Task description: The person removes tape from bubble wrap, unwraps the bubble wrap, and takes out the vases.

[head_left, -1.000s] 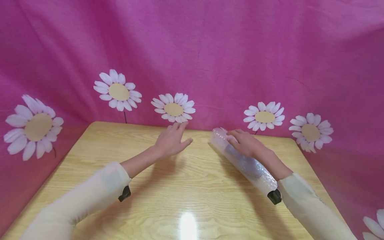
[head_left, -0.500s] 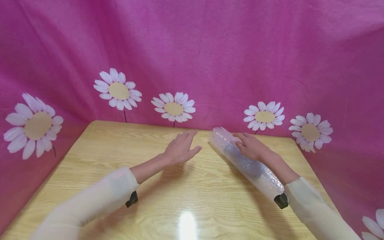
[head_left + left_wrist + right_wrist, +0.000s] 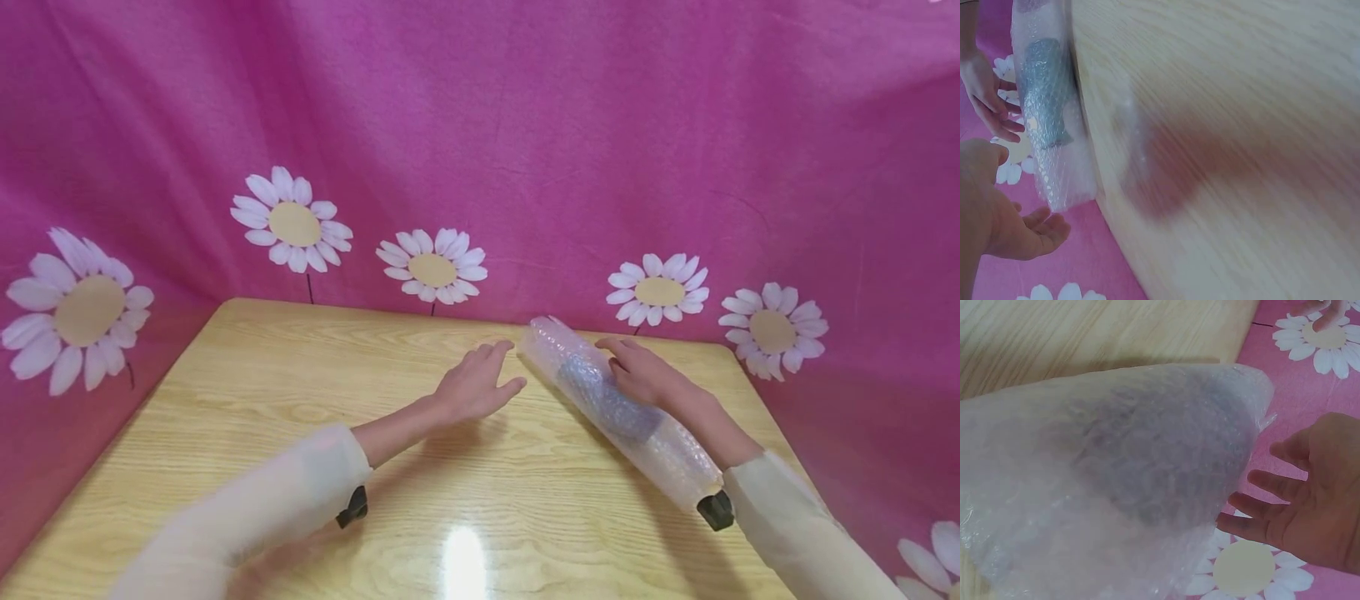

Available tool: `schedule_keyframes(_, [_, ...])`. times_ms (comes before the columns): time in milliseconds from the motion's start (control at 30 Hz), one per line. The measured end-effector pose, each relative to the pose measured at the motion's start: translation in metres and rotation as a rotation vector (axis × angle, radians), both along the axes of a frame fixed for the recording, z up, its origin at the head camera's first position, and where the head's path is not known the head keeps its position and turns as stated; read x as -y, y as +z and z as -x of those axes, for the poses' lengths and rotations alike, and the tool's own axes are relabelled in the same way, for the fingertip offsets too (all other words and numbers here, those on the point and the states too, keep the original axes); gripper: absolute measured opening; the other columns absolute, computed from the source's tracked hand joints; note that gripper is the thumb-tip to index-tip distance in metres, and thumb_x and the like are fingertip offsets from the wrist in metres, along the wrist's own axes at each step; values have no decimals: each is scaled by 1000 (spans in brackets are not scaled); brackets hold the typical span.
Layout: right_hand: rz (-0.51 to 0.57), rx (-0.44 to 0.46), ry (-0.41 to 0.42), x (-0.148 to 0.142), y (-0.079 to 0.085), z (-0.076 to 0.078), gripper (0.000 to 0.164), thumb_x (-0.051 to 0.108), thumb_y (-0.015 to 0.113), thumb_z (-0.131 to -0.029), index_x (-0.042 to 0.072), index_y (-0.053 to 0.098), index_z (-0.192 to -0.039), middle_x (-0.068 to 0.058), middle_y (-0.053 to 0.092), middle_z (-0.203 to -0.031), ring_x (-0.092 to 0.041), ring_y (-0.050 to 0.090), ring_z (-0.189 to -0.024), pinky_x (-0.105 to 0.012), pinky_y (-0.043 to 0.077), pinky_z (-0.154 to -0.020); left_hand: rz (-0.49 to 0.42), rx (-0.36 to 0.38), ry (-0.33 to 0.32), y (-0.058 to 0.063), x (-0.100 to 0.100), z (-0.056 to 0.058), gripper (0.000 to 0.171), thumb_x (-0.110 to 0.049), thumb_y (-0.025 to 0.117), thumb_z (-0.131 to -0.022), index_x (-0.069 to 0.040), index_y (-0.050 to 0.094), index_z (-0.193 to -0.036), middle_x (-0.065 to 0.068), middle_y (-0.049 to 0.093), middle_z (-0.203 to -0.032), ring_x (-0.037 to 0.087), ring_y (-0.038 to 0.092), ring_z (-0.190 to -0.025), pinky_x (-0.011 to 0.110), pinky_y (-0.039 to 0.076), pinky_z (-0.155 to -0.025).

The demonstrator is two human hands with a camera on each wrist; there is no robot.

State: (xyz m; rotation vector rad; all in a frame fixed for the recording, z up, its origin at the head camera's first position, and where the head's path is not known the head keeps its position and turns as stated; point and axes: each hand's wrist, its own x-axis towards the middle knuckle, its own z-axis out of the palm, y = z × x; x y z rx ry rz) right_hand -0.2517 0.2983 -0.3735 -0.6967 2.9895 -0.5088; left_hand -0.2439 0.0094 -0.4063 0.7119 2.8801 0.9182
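A long bundle of clear bubble wrap (image 3: 592, 387) lies slantwise on the right half of the table, its far end near the back edge. Through the layers shows a blurred blue-grey object (image 3: 1046, 94), whose kind I cannot tell. Over the table to the left of the bundle is my left hand (image 3: 474, 387), fingers extended and thumb spread, holding nothing. My right hand (image 3: 647, 375) is at the bundle's right side, overlapping its edge in the head view. In the right wrist view its loosely bent fingers (image 3: 1250, 526) come right up to the wrap without gripping it.
The wood-grain table (image 3: 300, 358) has a bright light reflection near its front. A pink cloth (image 3: 487, 150) printed with white daisies hangs behind and at both sides. Small black devices (image 3: 352, 507) sit under both wrists.
My left hand has moved right and closer to me, toward the bundle. My right hand has shifted slightly right and back, uncovering more of the wrap. The bundle's far end stays about where it was.
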Motion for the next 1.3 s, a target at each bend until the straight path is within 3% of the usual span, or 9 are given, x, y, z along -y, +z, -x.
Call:
schedule_keyframes(833, [-29, 118, -52, -22, -5, -8, 45, 5, 49, -98, -9, 44, -141, -36, 51, -132, -49, 49, -122, -62, 39, -104, -96, 77, 8, -18, -37, -7, 64, -41, 58, -98, -10, 39, -151, 17, 55, -137, 34, 53, -124, 53, 52, -91])
schedule_keyframes(1300, [-65, 178, -78, -31, -9, -14, 47, 8, 51, -99, -10, 44, -142, -34, 50, -135, -51, 46, -125, -64, 36, -105, -158, 132, 6, -22, -57, -20, 63, -39, 60, -98, -5, 42, -148, 18, 57, -135, 32, 55, -122, 45, 49, -98])
